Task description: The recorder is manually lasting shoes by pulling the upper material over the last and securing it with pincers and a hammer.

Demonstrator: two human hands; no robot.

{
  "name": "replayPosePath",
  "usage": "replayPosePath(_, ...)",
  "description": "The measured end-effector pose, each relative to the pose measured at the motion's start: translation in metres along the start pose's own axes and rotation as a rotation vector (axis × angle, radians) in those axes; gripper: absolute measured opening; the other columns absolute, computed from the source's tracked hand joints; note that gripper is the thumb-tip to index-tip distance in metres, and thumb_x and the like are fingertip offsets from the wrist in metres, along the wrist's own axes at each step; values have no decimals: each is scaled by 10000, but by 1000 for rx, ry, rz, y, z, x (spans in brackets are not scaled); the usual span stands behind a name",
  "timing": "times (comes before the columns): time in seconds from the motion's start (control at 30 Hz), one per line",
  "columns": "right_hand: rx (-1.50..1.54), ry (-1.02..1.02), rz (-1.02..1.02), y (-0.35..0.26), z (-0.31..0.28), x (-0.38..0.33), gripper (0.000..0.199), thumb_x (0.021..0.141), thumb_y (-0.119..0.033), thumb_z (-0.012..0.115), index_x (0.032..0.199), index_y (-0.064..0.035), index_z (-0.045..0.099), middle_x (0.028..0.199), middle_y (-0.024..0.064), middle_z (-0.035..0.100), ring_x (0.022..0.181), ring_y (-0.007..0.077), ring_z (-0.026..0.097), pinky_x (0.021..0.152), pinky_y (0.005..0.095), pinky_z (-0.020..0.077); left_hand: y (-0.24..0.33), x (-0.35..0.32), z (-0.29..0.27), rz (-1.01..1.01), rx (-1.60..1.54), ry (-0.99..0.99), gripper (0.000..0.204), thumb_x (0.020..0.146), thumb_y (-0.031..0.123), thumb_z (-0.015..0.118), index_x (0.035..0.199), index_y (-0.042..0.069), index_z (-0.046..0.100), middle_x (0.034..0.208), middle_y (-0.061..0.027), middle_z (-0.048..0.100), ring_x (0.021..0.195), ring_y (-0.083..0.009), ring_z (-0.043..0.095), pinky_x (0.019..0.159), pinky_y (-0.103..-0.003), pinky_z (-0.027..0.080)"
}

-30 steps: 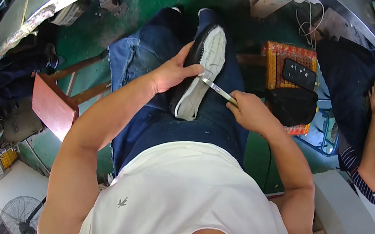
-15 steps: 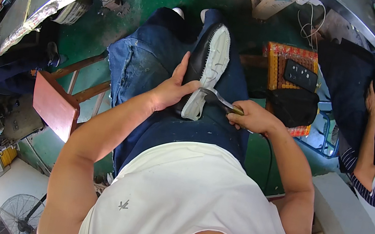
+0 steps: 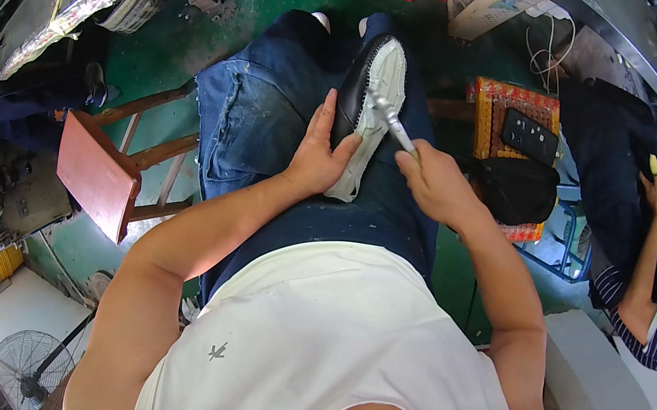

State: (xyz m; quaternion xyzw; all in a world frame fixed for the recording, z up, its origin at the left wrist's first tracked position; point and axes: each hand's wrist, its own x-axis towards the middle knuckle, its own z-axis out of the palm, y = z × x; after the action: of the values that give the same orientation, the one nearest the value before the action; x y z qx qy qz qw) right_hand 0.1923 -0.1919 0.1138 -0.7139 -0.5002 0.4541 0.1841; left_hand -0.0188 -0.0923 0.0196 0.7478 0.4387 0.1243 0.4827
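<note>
Green floor (image 3: pixel 170 58) below, left grip (image 3: pixel 325 153) clasps a part-hidden shoe (image 3: pixel 371 129), right grip (image 3: pixel 438 184) a blurred metal tool (image 3: pixel 395 125).

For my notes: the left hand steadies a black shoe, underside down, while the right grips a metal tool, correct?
Not quite: in the head view, the black shoe is underside up. The left hand steadies it; the right hand grips a metal tool.

From my end of the feed, I can read no words or numbers anywhere. The only sign I make out is a small dark angular mark (image 3: pixel 217 351) on the white sleeveless top (image 3: pixel 341 330), its meaning unclear.
</note>
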Motion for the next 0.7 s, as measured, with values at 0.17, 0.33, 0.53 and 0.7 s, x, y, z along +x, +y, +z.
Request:
replayPosePath(0.17, -192, -42, -19, 10, 9, 13, 448, 1039, -396, 500, 988, 36, 609, 890, 284, 670, 893, 474, 645, 799, 527, 497, -11, -15, -30, -134, -265, -325, 977, 1002, 209, 605, 1601, 109, -161, 1646, -235, 185, 1493, -289, 283, 1199, -334, 253)
replayPosePath(0.33, -192, -106, -16, -13, 7, -6, 393, 1033, -358, 521, 979, 24, 593, 882, 294, 655, 884, 485, 634, 755, 505, 491, -2, -23, -34, -209, -316, -462, 1101, 976, 202, 644, 1556, 119, -289, 1650, -250, 153, 1500, -277, 264, 1202, -323, 240)
replayPosePath(0.53, -422, -186, -132, -5, 19, -13, 425, 1015, -403, 534, 945, 8, 616, 850, 237, 689, 841, 439, 668, 747, 502, 514, -4, -14, -32, -67, -169, -450, 1186, 917, 133, 727, 1562, 97, -267, 1634, -265, 198, 1494, -263, 278, 1199, -321, 247)
replayPosePath(0.7, 94, -132, -51, 17, -27, -16, 363, 1023, -351, 531, 940, -8, 614, 795, 207, 684, 788, 423, 677, 704, 471, 519, 18, -12, -68, -157, -640, -366, 924, 929, 115, 699, 1617, 16, 90, 1632, -189, 271, 1479, -237, 299, 1208, -326, 231)
